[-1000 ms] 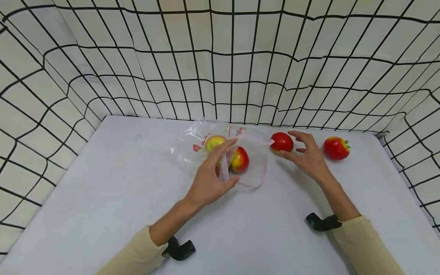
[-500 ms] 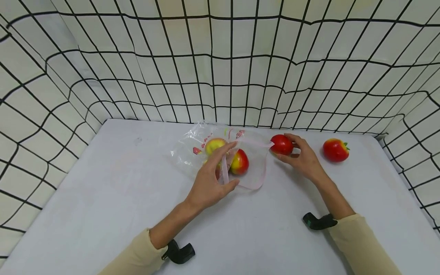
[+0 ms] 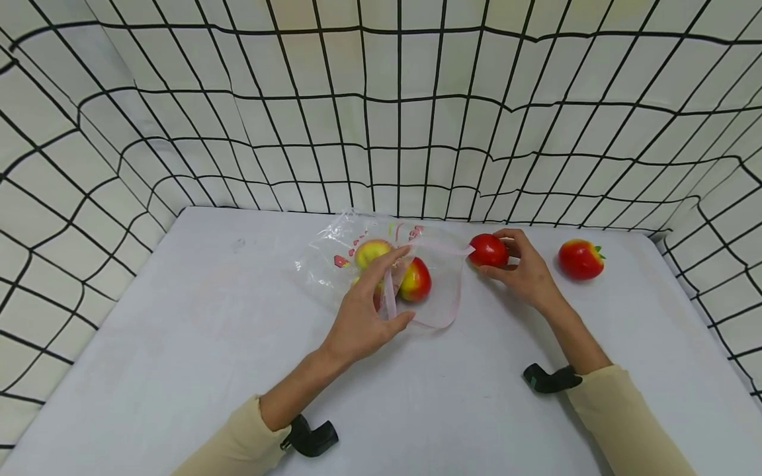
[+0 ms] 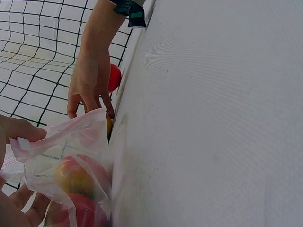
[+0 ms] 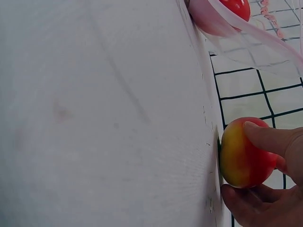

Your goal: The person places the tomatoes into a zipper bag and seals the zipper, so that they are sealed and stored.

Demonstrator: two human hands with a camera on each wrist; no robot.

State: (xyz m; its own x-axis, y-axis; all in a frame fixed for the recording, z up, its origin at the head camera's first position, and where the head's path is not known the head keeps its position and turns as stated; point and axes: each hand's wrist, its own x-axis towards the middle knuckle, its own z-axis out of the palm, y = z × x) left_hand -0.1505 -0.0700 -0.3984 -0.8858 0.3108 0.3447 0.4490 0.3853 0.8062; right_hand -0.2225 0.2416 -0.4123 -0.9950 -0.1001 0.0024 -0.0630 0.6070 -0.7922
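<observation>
My left hand point(image 3: 360, 317) grips the open edge of a clear zip bag point(image 3: 324, 264) with pink trim and red print. Several red-and-yellow fruits point(image 3: 415, 280) lie inside; one, mostly yellow point(image 3: 372, 252), is farther left. In the left wrist view the thumb lies by the white slider point(image 4: 23, 144), and curled fingers show below the bag. Just right of the bag's mouth, my right hand point(image 3: 526, 271) holds a round red-and-yellow fruit point(image 5: 246, 152) on the table, thumb on one side and fingers on the other. The fruit's exact kind is unclear.
Another red fruit point(image 3: 581, 259) with green leaves lies right of my right hand. A black wire grid point(image 3: 400, 142) borders the white table point(image 3: 178, 344) at the back and both sides. Black wrist devices point(image 3: 312, 437) sit at both sleeves.
My right hand has moved slightly left, and its fingers and thumb have gone from standing beside the fruit to holding it. The left hand and bag have stayed put.
</observation>
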